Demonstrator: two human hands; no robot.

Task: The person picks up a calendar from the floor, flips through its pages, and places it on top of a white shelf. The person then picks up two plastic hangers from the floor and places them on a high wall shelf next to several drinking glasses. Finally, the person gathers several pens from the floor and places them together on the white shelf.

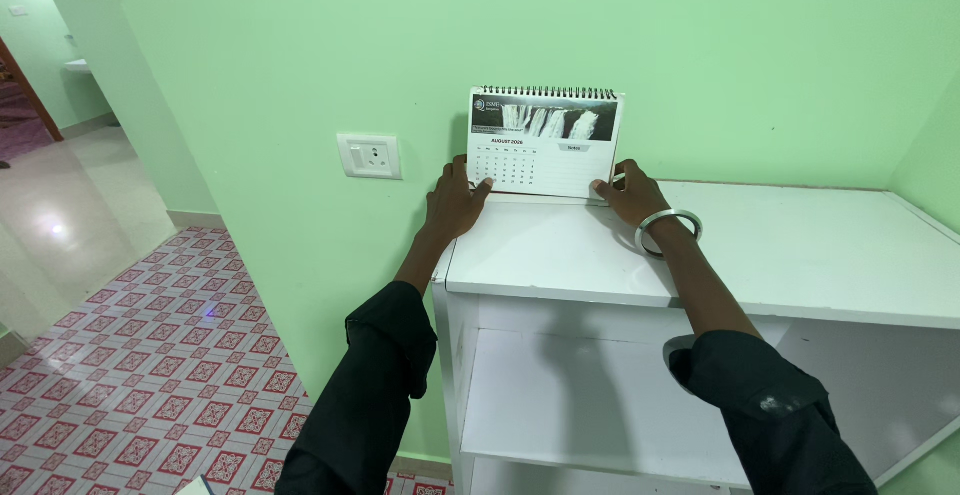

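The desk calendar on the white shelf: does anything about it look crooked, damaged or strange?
Nothing stands out. The desk calendar stands upright and level at the back corner of the white shelf unit, against the green wall, with the left hand and right hand at its lower corners.

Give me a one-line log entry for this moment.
left hand: grips calendar lower left | right hand: grips lower right | calendar: upright on shelf top, by wall

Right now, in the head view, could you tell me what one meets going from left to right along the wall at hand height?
Wall socket → left hand → desk calendar → right hand → silver bangle.
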